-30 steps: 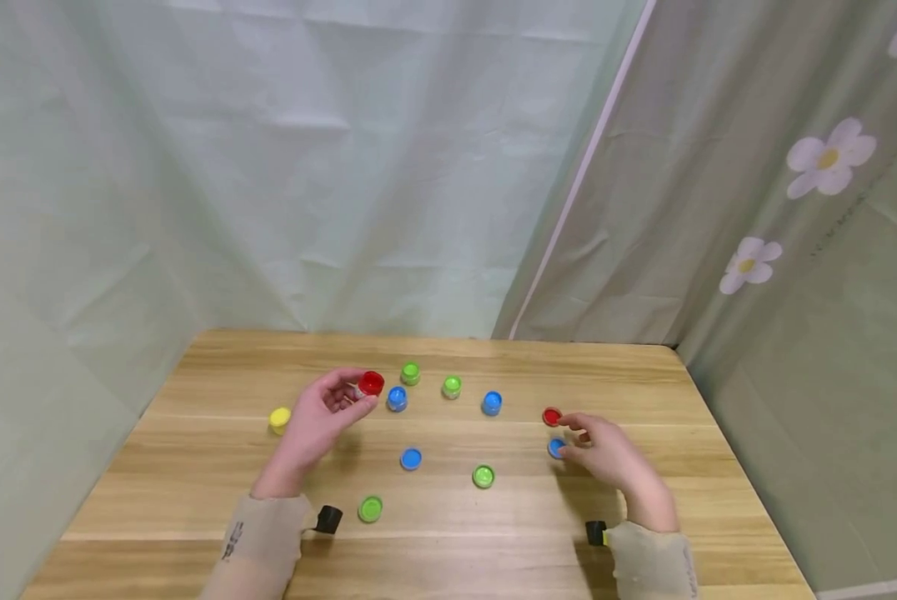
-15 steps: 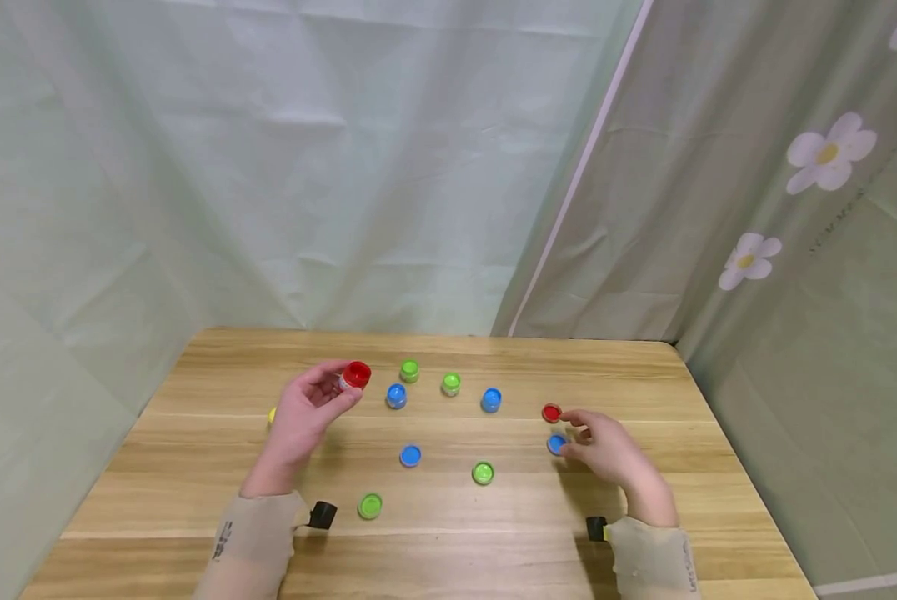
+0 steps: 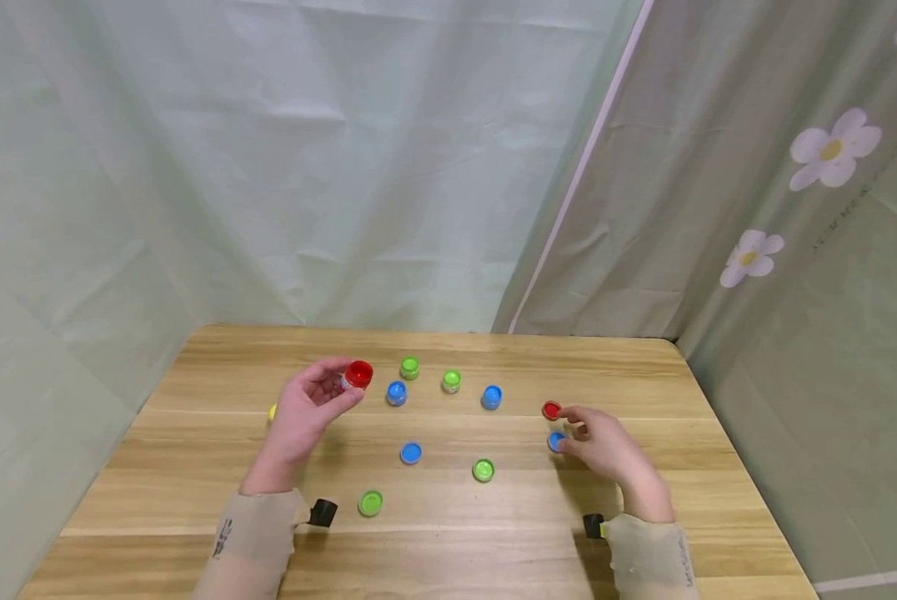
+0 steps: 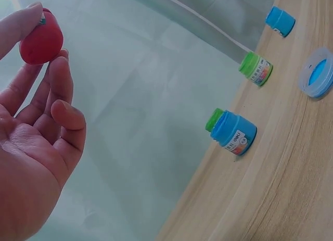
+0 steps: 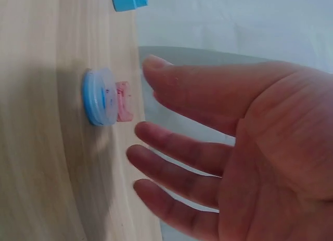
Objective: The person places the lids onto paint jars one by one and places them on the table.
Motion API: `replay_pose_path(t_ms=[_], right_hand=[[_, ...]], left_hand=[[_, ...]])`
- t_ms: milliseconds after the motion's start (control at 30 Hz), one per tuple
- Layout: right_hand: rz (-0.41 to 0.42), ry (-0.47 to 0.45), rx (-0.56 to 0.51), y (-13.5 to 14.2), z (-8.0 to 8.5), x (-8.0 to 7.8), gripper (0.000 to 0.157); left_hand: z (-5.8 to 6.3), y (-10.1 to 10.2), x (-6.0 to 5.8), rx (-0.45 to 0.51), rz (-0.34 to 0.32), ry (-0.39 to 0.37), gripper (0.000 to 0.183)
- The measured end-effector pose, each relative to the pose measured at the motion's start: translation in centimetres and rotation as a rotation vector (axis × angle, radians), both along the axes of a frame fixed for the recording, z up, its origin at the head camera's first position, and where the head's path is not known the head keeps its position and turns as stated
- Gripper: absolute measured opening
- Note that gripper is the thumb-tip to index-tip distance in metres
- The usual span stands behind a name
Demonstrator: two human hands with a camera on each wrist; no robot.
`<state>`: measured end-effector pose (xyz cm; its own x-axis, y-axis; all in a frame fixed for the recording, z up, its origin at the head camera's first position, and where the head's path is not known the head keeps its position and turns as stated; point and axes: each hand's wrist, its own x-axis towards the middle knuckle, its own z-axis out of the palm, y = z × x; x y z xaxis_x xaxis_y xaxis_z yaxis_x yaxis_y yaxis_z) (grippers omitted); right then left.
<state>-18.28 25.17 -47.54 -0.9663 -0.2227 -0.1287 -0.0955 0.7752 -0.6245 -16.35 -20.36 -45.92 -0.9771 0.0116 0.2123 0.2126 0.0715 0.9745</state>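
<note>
My left hand (image 3: pixel 302 421) pinches a small red paint jar (image 3: pixel 358 374) between thumb and fingers, raised above the table. In the left wrist view the red jar (image 4: pixel 42 40) shows its base and side. The jar's mouth is uncovered in the head view. Over on the right, my right hand (image 3: pixel 606 446) hovers with relaxed fingers and nothing between them. Nearest to it lie a blue jar lid (image 3: pixel 556 441) and a red jar lid (image 3: pixel 551 410). The right wrist view shows a gap between the fingertips and the blue lid (image 5: pixel 100 98).
Two blue jars (image 3: pixel 491 397) and two green jars (image 3: pixel 452 382) stand toward the back of the wooden table (image 3: pixel 448 558). Another blue lid (image 3: pixel 411 452) and two green lids (image 3: pixel 483 470) lie nearer the front. A yellow item (image 3: pixel 272 412) is partly hidden behind my left hand.
My left hand has moved a little to the left with the red jar, now covering most of the yellow item. My right hand has stayed nearly still.
</note>
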Motion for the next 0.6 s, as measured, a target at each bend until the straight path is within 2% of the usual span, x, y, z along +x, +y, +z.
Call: replay_pose_path(t_ms=[300,600], right_hand=[[-0.038,0.113,0.056,-1.2,-1.0,-1.8,0.046],[-0.08,0.126,0.136,-2.5,-2.5,-3.2,0.044]], left_hand=[[-0.1,0.0,0.0,0.013,-0.009,0.002,0.042],[-0.2,0.1,0.0,-0.007,-0.023,-0.017,0.043]])
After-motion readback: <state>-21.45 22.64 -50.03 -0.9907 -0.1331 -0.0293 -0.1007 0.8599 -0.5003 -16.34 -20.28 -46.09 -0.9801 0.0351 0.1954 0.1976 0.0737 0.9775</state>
